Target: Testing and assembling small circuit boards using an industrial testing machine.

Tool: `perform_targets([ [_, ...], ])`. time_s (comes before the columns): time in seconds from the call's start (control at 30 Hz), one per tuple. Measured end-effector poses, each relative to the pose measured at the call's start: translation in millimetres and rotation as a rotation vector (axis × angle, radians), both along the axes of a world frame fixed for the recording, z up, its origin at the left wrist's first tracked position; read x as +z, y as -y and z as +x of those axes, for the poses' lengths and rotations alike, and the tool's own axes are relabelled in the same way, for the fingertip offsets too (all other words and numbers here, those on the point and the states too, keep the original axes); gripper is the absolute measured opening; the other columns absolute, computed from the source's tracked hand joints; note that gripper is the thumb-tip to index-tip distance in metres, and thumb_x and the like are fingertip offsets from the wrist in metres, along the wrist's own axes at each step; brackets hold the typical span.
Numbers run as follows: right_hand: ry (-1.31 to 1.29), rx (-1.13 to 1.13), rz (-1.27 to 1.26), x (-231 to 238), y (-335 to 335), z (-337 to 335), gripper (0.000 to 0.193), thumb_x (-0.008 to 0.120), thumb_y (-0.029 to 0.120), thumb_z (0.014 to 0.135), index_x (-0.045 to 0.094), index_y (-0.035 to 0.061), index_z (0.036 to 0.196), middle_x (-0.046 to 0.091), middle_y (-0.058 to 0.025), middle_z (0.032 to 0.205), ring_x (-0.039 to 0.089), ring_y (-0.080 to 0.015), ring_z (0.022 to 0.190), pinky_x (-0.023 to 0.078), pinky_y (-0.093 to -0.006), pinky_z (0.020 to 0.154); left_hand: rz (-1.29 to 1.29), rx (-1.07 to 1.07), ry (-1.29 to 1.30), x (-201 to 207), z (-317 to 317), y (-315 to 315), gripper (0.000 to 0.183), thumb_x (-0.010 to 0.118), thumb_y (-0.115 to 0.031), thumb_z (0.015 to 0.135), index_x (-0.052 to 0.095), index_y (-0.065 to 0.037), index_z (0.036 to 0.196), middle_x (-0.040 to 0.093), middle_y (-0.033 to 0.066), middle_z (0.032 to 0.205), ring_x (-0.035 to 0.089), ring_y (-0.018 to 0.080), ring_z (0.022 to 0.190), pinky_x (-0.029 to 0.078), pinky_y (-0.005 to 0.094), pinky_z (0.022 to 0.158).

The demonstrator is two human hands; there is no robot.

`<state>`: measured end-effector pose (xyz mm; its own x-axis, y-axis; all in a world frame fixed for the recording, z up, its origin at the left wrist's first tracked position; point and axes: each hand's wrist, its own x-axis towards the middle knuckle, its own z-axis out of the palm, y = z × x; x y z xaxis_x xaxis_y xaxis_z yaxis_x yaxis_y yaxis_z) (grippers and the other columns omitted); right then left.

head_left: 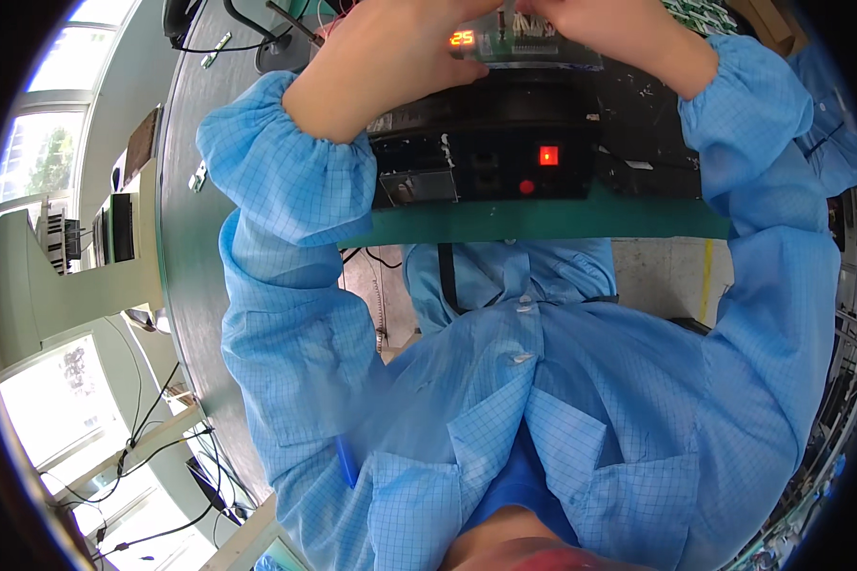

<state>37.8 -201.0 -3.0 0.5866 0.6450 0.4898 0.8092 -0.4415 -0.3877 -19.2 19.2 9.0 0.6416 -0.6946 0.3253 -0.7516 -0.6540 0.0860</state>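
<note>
Both of my hands are at the top edge of the view, over a test fixture (543, 57) with a glowing orange digit display (462, 38) and a row of thin pins or wires. My left hand (390, 59) reaches around the fixture's left side. Its thumb is stretched out below the display, apart from the forefinger above. My right hand (619, 33) comes in from the right over the pins, and the frame's edge cuts off its fingertips. Whether it pinches anything is hidden. Nearer to me, the fixture's black box (490, 167) carries a lit red switch (548, 156) and a red button (527, 187).
Green circuit boards (700, 14) lie at the far right near a brown carton (767, 24). Cables and a dark stand (281, 52) are at the far left. Small boards (198, 177) rest along the left of the bench (200, 314). The green bench edge (543, 221) runs before me.
</note>
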Motion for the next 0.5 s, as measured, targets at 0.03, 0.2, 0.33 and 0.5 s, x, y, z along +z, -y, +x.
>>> perform_targets([
  [0.03,0.004,-0.002,-0.001,-10,3,5,0.009,0.072,0.005,0.073,0.070,-0.0016,0.078,0.065,-0.0222,0.071,0.066,-0.0378,0.065,0.052,-0.0416,0.059,-0.036,-0.043,0.058,-1,1,1,0.062,0.078,-0.014,0.069,0.062,-0.001,0.128,0.066,0.0200,0.100,0.064,0.0375,0.096,0.053,0.0422,0.086],
  [0.2,0.048,0.007,0.036,-12,3,10,0.009,0.074,0.007,0.074,0.070,-0.0002,0.079,0.066,-0.0213,0.072,0.068,-0.0372,0.067,0.052,-0.0405,0.059,0.025,0.028,-0.093,7,-1,3,0.063,0.078,-0.015,0.070,0.061,-0.001,0.129,0.064,0.0179,0.095,0.063,0.0373,0.096,0.053,0.0427,0.085],
  [0.33,0.118,0.435,0.494,-10,3,3,0.020,0.078,0.013,0.077,0.072,0.0002,0.091,0.068,-0.0189,0.075,0.069,-0.0360,0.068,0.054,-0.0399,0.061,0.018,0.050,-0.123,10,-3,6,0.062,0.080,-0.018,0.070,0.061,-0.002,0.127,0.064,0.0160,0.096,0.063,0.0362,0.095,0.052,0.0426,0.083],
  [0.5,0.314,-0.103,0.157,8,10,-37,0.036,0.079,0.016,0.078,0.073,0.0013,0.110,0.071,-0.0164,0.078,0.070,-0.0353,0.071,0.056,-0.0392,0.065,-0.058,0.091,0.047,8,-10,5,0.064,0.083,-0.026,0.069,0.060,-0.007,0.126,0.063,0.0127,0.105,0.063,0.0345,0.097,0.051,0.0419,0.086],
])
